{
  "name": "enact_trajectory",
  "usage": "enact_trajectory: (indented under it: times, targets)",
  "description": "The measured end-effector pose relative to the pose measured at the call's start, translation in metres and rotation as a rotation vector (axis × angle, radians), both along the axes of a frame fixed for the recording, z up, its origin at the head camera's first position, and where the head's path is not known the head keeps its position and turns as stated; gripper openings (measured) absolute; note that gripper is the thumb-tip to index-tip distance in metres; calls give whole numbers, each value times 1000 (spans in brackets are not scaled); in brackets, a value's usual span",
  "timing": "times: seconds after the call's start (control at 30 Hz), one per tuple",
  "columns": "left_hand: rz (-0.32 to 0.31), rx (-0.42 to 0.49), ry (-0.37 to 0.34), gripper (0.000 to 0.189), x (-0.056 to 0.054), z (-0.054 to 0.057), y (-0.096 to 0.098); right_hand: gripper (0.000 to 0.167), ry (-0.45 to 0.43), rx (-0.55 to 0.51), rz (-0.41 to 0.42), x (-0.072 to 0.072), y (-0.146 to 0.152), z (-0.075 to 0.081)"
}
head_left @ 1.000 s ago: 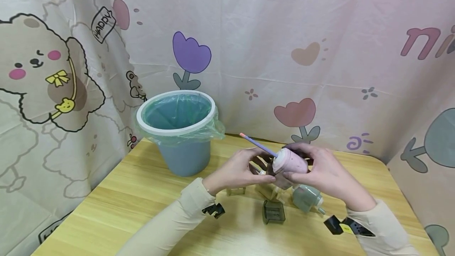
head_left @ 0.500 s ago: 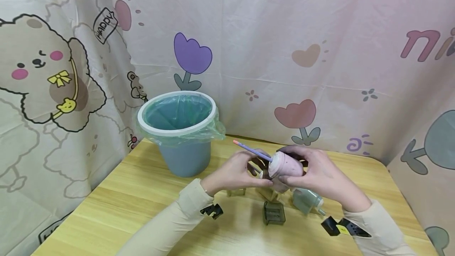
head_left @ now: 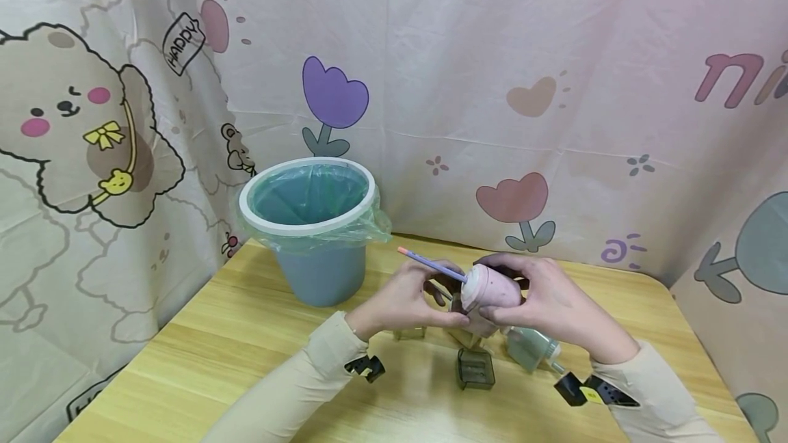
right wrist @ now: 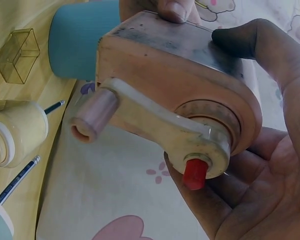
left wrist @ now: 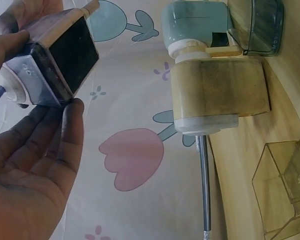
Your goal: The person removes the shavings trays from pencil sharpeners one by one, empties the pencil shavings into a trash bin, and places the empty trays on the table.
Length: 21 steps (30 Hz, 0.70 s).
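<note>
A pink hand-crank pencil sharpener [head_left: 500, 289] is held in the air over the table, tilted. From its white front a blue pencil [head_left: 431, 264] with an orange end sticks out to the left. My left hand [head_left: 406, 298] pinches the front end, thumb and fingers on opposite sides. Round the crank end, my right hand [head_left: 554, 299] grips the body with thumb and fingers. A dark opening [left wrist: 75, 55] shows in the sharpener's body in the left wrist view. In the right wrist view, the white crank arm [right wrist: 160, 120] has a red knob [right wrist: 195, 174].
Below the hands lie a cream sharpener [left wrist: 215, 92] with a pencil [left wrist: 205, 185] in it and a teal sharpener [head_left: 531, 348]. A dark clear shavings drawer [head_left: 475, 369] and a yellowish clear drawer [head_left: 409, 333] are nearby. A grey-blue bin [head_left: 323, 272] with a green liner stands behind left.
Both hands have shifted slightly left and down with the pink pencil sharpener. The blue pencil's outer end has swung left and lower, so it lies flatter.
</note>
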State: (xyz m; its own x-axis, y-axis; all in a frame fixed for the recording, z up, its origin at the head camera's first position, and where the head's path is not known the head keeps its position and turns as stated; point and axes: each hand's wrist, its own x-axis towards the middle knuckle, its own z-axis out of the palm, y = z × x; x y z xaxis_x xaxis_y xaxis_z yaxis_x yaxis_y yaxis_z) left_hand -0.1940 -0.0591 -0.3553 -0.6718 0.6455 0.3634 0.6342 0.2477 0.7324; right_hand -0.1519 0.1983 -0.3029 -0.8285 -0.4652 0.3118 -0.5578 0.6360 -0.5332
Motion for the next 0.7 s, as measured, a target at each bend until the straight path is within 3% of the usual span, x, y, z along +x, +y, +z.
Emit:
enact_trajectory:
  times: [0.23, 0.5, 0.7]
  targets:
    - [49, 58, -12, 51, 1, -4, 0, 62, -74, -60, -9, 0, 1, 2]
    - [102, 119, -30, 49, 2, -8, 0, 70, -32, -22, -15, -2, 5, -3]
    - [103, 175, -63, 48, 1, -8, -1, 70, -40, -24, -17, -4, 7, -6]
